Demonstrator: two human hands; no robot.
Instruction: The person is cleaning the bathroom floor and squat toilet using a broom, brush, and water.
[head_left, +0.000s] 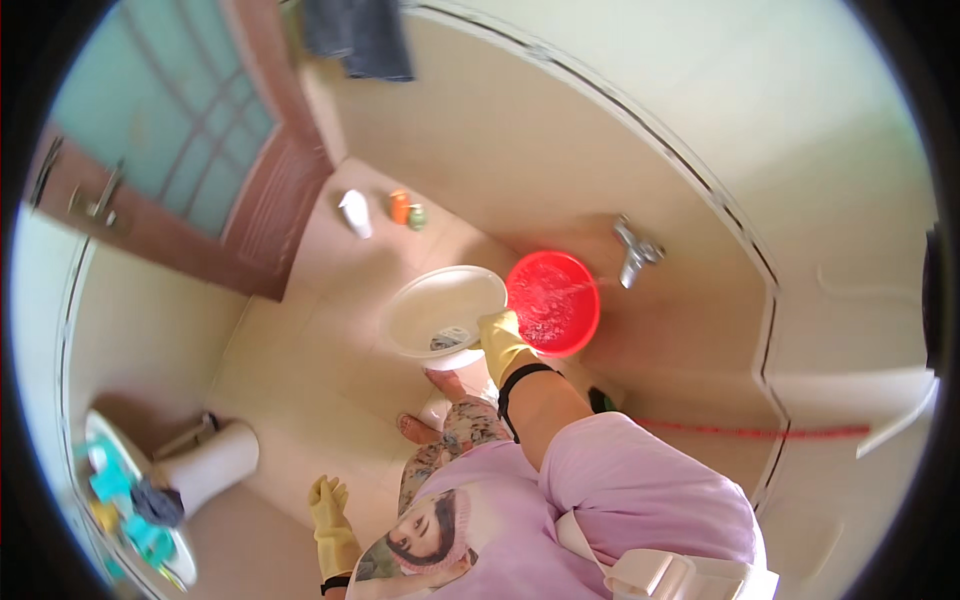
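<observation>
- Right gloved hand [504,340]: fingers grip the rim of the white basin [432,298].
- Basin: just left of the red bucket [581,277], near the tap [632,252].
- Left gloved hand [331,508]: hangs low, fingers loosely open.

You have a floor [300,370] of pale pinkish-beige tiles below you, meeting a glossy beige wall [480,130] ahead and to your right. A thin dark patterned border [650,128] separates that from the paler upper wall [650,60], where light falls brightly. To your upper left stands a reddish-brown door [265,225] with blue-green panes and a metal handle [97,203]; a white pedestal basin [225,465] sits at lower left.
</observation>
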